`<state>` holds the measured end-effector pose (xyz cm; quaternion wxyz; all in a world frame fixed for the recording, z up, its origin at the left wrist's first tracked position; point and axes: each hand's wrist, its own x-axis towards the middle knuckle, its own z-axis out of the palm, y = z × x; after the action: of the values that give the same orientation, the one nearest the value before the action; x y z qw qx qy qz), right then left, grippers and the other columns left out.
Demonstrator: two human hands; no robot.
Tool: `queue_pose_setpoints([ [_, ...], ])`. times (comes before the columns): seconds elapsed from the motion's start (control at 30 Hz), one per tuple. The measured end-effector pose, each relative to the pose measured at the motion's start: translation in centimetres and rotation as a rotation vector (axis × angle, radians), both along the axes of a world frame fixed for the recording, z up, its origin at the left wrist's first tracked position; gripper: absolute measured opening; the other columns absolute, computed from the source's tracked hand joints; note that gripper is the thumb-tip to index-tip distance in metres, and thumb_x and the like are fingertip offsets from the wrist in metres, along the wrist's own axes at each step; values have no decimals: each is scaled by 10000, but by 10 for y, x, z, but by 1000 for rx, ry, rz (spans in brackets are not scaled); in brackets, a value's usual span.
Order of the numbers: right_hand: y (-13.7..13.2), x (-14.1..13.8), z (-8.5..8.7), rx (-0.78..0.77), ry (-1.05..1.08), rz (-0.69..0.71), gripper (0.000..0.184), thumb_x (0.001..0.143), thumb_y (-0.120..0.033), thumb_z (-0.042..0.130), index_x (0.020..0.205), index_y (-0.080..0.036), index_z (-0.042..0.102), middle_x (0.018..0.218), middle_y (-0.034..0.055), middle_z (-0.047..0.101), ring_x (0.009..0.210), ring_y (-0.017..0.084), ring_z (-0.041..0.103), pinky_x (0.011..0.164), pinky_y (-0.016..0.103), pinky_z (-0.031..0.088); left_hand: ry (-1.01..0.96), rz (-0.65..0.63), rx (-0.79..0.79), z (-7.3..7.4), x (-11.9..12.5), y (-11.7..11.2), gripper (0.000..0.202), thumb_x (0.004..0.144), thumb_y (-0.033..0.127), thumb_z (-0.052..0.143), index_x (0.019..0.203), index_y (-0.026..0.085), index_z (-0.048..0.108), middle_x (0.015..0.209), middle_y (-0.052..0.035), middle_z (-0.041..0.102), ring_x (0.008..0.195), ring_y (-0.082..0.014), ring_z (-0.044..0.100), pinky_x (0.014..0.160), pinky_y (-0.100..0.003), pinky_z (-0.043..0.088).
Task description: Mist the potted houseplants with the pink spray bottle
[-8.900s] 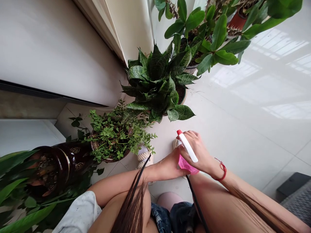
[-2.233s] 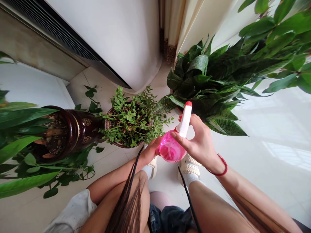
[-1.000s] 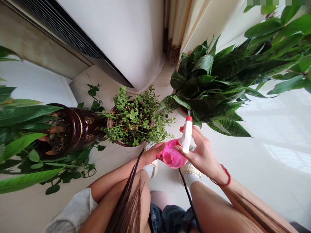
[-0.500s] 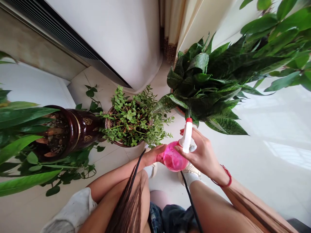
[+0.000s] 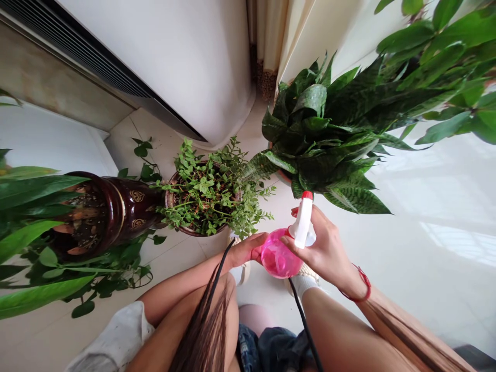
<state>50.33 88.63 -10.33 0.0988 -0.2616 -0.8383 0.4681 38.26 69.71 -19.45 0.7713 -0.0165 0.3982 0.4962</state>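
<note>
A pink see-through spray bottle (image 5: 279, 254) with a white and red trigger head is held between my two hands, above the floor and between my feet. My right hand (image 5: 325, 243) is closed around its neck and trigger head. At the bottle's left side, my left hand (image 5: 248, 249) grips the pink body, its fingertips partly hidden behind it. The red-tipped nozzle points away from me, towards the broad-leaved snake plant (image 5: 329, 139). Just beyond my left hand stands a round pot of small-leaved green plant (image 5: 205, 194).
To the left is a dark brown glazed pot (image 5: 127, 206) with long leaves and trailing vines. A white appliance with a black grille (image 5: 186, 67) stands at the back, beside a cream curtain (image 5: 271, 46). Leafy stems (image 5: 449, 119) reach in from the upper right.
The spray bottle and my right hand have shifted slightly right and down in view, the trigger head tilting a little. The plants appear moved slightly left. Both hands keep their hold.
</note>
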Motion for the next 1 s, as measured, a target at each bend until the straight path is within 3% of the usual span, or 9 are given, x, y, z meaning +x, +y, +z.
queue_pose_setpoints([
  [0.13,-1,11,-7,16,0,-18,453,873,-584,708,1105,-218,574,1077,107,677,924,282,670,782,427,535,129,-87,-39,8,-2,4,827,773,803,676,1243,122,656,945,-99,716,765,-190,648,729,-318,528],
  [0.33,-4,19,-11,27,14,-16,351,920,-533,659,1059,-218,592,1071,108,685,909,274,677,777,427,530,143,-112,-38,15,-3,8,820,742,828,686,1151,119,652,890,-79,674,772,-185,621,744,-335,541],
  [0.63,-2,27,-18,139,33,20,317,939,-517,630,1047,-225,572,1060,115,682,935,295,648,804,456,502,119,-133,-45,8,2,11,825,740,822,692,1194,135,659,967,-107,709,763,-185,661,695,-310,576],
  [0.83,-8,3,-10,62,18,164,299,922,-478,653,1054,-228,557,1063,115,663,976,307,629,888,504,492,-19,-41,-39,-7,1,-2,895,763,802,693,1350,129,632,1118,-186,741,915,-278,743,718,-348,612],
  [1.0,-14,-27,-15,-22,12,205,293,937,-493,637,978,-217,549,962,91,639,884,270,611,839,461,498,-140,64,-36,-19,-6,-22,862,811,767,676,1435,179,592,1212,-193,739,997,-301,753,751,-371,629],
])
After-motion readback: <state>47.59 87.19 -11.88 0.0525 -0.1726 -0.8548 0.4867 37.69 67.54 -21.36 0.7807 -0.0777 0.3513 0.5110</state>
